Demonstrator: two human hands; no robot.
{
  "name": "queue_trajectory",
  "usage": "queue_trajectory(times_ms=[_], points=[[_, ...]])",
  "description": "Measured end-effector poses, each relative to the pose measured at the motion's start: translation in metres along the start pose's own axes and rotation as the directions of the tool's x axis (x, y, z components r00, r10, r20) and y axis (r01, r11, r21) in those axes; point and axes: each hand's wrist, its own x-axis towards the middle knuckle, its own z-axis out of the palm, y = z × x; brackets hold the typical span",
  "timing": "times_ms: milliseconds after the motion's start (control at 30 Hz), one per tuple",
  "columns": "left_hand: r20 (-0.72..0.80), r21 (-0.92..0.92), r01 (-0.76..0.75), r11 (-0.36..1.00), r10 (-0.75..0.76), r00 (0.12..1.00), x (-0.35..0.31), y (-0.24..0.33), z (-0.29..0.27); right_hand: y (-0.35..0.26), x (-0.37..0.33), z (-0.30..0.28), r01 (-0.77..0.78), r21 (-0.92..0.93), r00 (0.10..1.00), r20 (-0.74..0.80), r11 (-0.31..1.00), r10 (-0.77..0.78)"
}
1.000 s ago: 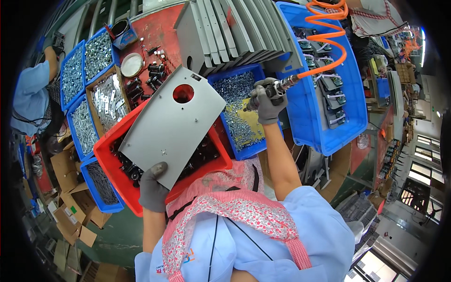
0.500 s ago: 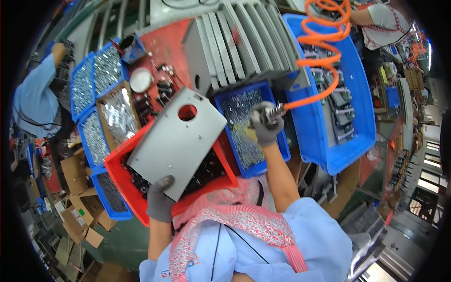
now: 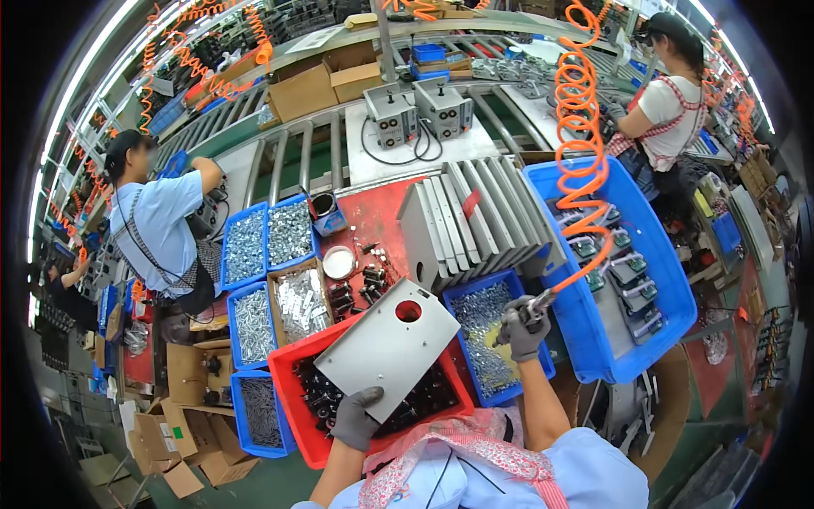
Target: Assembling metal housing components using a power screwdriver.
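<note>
A factory assembly workshop; roller conveyors, coiled orange hoses, blue bins of metal fasteners and 2 aproned co-workers show it.

I see smooth metal on the flat grey panel, glossy plastic on the red rectangular bin, matt cloth on the grey left glove, dull cardboard on the brown open carton.

There's a decent gap between the grey plate and the right hand, right over the blue hardware bin. Farther forward, though, a row of upright panels walls it off, and rightward the orange hose and big blue tub crowd things.
</note>
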Motion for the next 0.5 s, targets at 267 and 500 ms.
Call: queue_trajectory(times_ms=[267,500], points=[[0.158,0.214,-0.066,0.975,0.032,0.987,-0.004,-0.026,0.035,-0.170,-0.015,0.032,0.061,0.461,0.997,0.004,0.885,-0.071],[0.268,0.284,0.015,0.959,-0.095,0.959,-0.032,-0.056,0.064,-0.195,-0.057,0.047,0.028,0.490,0.905,0.358,0.871,-0.230]])
